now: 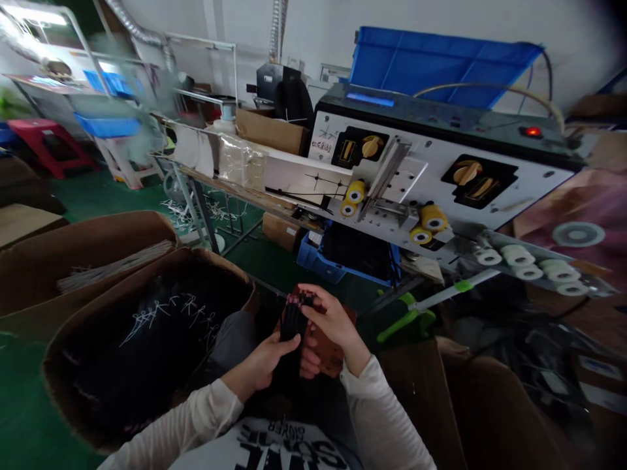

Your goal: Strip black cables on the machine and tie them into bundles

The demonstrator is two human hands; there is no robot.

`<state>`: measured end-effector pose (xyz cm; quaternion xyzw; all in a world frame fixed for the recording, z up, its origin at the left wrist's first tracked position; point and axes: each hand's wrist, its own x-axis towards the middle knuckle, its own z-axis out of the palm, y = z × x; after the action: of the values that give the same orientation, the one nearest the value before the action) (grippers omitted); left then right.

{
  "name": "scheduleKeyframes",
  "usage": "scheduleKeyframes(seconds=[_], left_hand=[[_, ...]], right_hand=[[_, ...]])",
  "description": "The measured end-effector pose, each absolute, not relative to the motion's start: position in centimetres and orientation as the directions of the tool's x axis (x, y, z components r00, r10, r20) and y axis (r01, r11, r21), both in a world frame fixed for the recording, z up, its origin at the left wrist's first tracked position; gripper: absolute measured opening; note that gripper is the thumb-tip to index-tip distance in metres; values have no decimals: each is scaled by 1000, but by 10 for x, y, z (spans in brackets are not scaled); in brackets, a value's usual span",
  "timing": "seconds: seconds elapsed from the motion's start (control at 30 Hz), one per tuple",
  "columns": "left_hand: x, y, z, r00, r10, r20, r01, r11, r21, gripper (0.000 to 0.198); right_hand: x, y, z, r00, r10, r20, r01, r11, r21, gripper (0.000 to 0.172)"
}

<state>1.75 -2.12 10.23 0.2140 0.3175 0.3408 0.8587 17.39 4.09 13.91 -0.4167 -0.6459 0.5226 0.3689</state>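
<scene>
A bundle of black cables [292,321] with pinkish tips stands roughly upright in front of my body. My left hand [267,363] is wrapped round its lower part, the thumb across the front and the fingertips showing on the far side. At the top end, my right hand [329,314] has its thumb and fingers closed on the cables near their tips. Behind the hands is a reddish-brown stool seat [327,349], partly covered by them.
A cable-processing machine [382,176] with yellow rollers and a red light stands ahead. Left of me is a carton [51,365] of black cable bundles with white ties. A blue crate [318,261] sits under the bench. A green-footed stand [411,320] is at right.
</scene>
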Motion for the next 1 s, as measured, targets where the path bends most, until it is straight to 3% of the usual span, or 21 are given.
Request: scheduleKeyframes(seconds=[0.27, 0.37, 0.5, 0.67, 0.87, 1.0], left_hand=[[17, -16, 90, 551, 797, -249, -516, 559, 649, 28], [15, -15, 84, 521, 811, -265, -527, 550, 648, 30], [8, -16, 85, 481, 818, -314, -512, 553, 657, 32], [-2, -18, 88, 475, 823, -312, -531, 551, 644, 32], [-11, -21, 85, 447, 846, -290, -563, 518, 643, 31], [-14, -24, 89, 431, 852, -298, -578, 514, 634, 31]], right_hand=[[160, 44, 143, -407, 912, 55, 161, 131, -978, 40], [151, 55, 144, -384, 915, 127, 114, 184, -976, 42], [143, 90, 152, -226, 961, 158, -121, 133, -984, 44], [130, 142, 173, 41, 995, 93, -411, 101, -906, 44], [110, 182, 188, 178, 983, 41, -514, 128, -848, 42], [101, 198, 191, 271, 963, 9, -521, 154, -839, 31]])
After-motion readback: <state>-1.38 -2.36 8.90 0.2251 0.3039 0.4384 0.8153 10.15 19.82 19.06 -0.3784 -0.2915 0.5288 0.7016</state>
